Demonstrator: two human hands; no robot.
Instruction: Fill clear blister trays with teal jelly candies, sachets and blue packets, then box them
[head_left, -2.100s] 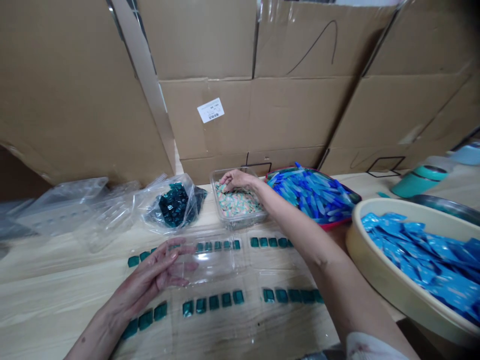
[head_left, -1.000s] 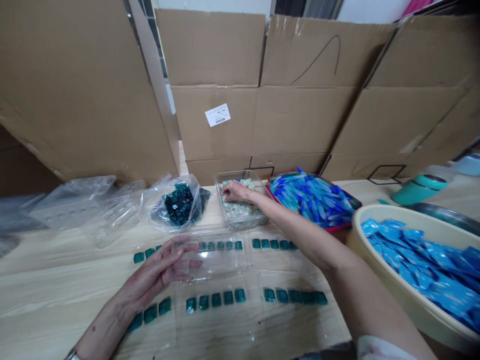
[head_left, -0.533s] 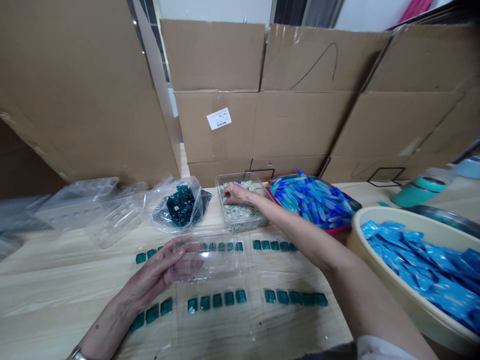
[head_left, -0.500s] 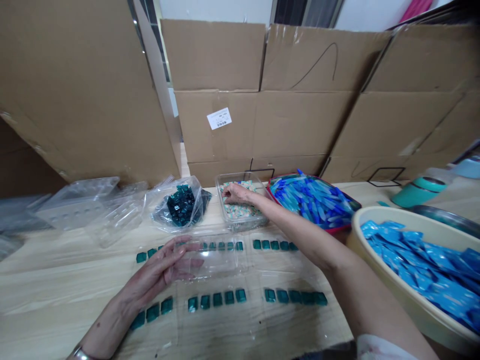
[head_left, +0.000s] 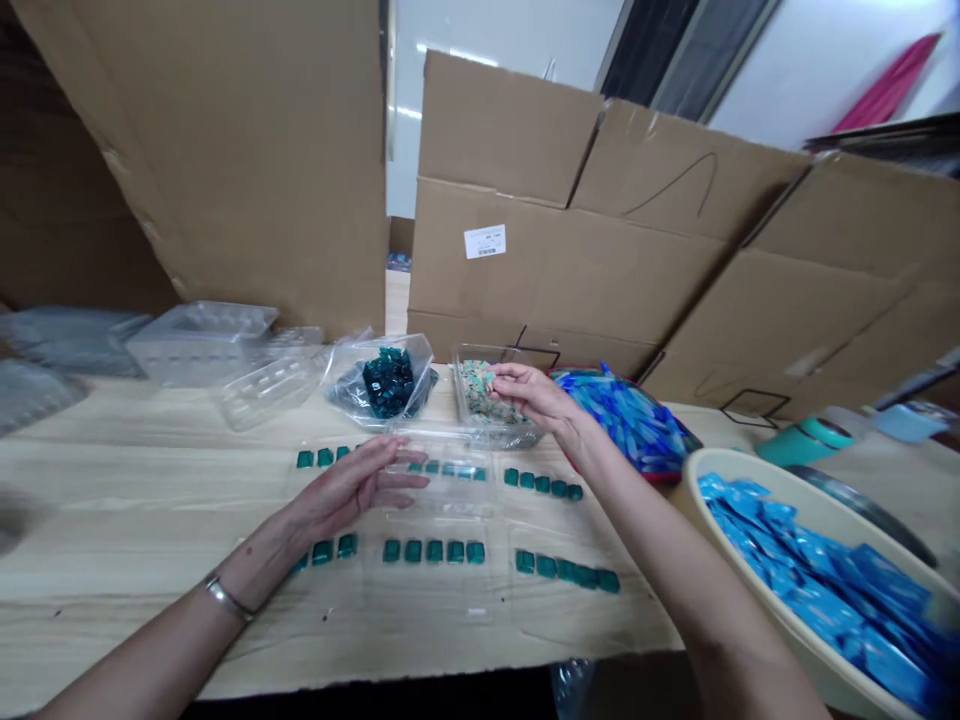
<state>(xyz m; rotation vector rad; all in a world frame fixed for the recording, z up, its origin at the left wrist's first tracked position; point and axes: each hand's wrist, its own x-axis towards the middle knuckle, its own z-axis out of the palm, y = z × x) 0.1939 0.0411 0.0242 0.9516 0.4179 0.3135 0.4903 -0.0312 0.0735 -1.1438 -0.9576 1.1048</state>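
Observation:
My left hand lies with fingers stretched and apart at the left end of a clear plastic tray. Whether it grips the tray's edge I cannot tell. Several dark green square glass-like pieces stand in short rows, in and around clear trays on the table. My right hand is above a clear box filled with small mint-and-white pieces. Its thumb and fingertips are pinched together on some of these small pieces, mostly hidden by the fingers.
An open plastic bag of dark green pieces lies left of the box. Blue sticks fill a red-rimmed tray at right. A cream tub holds blue packets. Empty clear containers stand far left; cardboard walls the back.
My right hand has lifted out of the small pieces and drawn back to the right, fingers pinched. My left hand stays by the clear tray. The view has tilted and shifted.

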